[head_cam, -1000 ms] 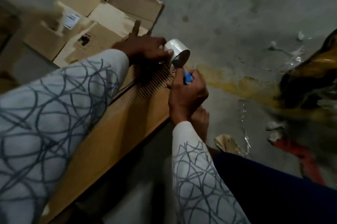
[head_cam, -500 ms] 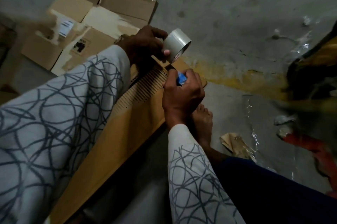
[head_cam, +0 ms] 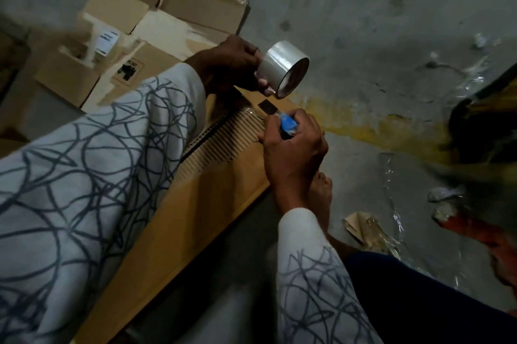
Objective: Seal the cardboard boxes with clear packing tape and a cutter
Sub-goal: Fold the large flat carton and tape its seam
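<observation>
A long flat cardboard box (head_cam: 195,203) lies on the concrete floor, running from lower left to its far end under my hands. My left hand (head_cam: 232,63) grips a roll of clear packing tape (head_cam: 282,72), lifted above that far end. My right hand (head_cam: 293,153) is curled round a blue cutter (head_cam: 288,124) just below the roll, at the box's end, where a strip of tape covers the printed lines.
Opened, torn cardboard boxes (head_cam: 134,44) lie flat on the floor at the back left. Scraps of used tape (head_cam: 391,189) and a piece of torn cardboard (head_cam: 361,227) litter the floor to the right, beside my bare foot (head_cam: 321,192). A blurred dark and orange object (head_cam: 486,133) sits far right.
My left hand has lifted the tape roll up and away from the box's end. My right hand stays low with the cutter by the taped end.
</observation>
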Demonstrator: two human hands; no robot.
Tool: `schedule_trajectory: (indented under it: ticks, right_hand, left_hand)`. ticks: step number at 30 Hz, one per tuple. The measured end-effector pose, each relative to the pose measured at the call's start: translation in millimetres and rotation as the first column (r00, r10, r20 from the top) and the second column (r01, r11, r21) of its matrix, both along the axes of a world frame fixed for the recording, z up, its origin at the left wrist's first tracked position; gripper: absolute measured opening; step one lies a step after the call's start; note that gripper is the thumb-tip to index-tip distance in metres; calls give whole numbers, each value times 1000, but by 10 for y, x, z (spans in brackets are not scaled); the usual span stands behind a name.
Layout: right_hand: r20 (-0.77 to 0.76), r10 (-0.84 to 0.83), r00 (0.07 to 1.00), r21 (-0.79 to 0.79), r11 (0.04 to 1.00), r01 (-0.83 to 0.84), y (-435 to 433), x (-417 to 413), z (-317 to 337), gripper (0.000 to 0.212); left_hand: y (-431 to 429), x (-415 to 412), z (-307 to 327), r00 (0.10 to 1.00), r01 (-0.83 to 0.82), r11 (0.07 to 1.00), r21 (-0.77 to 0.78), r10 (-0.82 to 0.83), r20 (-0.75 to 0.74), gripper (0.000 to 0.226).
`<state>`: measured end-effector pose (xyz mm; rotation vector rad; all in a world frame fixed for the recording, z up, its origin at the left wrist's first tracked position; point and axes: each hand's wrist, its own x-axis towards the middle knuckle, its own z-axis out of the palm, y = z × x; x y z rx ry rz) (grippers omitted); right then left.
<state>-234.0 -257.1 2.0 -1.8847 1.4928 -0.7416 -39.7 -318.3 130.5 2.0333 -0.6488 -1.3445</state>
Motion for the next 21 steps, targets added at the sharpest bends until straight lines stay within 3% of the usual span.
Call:
schedule_trajectory:
  ticks: [1, 3, 4, 8, 10, 13, 18, 21]
  right_hand:
    - [138, 0, 990, 17, 1000, -2, -31, 102, 491, 11]
    - [206, 26, 978, -44, 999, -17, -77, 137, 896, 12]
    - [186, 53, 981, -120, 992, -31, -119, 128, 1027, 14]
    - [28, 132, 991, -23, 991, -131, -252, 122, 917, 17]
    - [-64, 113, 992, 67, 992, -108, -341, 203, 956, 20]
    - [-60, 46, 997, 125, 991, -39, -346, 252, 963, 19]
    - [49, -58, 997, -130, 990, 64, -14, 210, 937, 11]
    - [96, -11, 995, -203, 979, 31, 16, 216, 879, 10]
  left_hand:
    - [-3, 14, -23, 1000, 13, 1000, -6, -13, 1, 15]
    - [6, 1, -15, 1000, 12, 1000, -9, -12, -7, 14]
    - [-5, 26, -44, 1000, 6, 1000, -16, -6, -4, 14]
    - [-3, 8, -69, 1000, -20, 999, -43, 20, 2, 19]
    - [9, -18, -48, 999, -33, 997, -63, 33, -5, 17]
    - [23, -22, -34, 998, -51, 996, -72, 53, 16, 18]
    - [62, -19, -60, 995, -79, 992, -95, 84, 45, 26]
    - [93, -50, -69, 992, -117, 982, -149, 124, 39, 35]
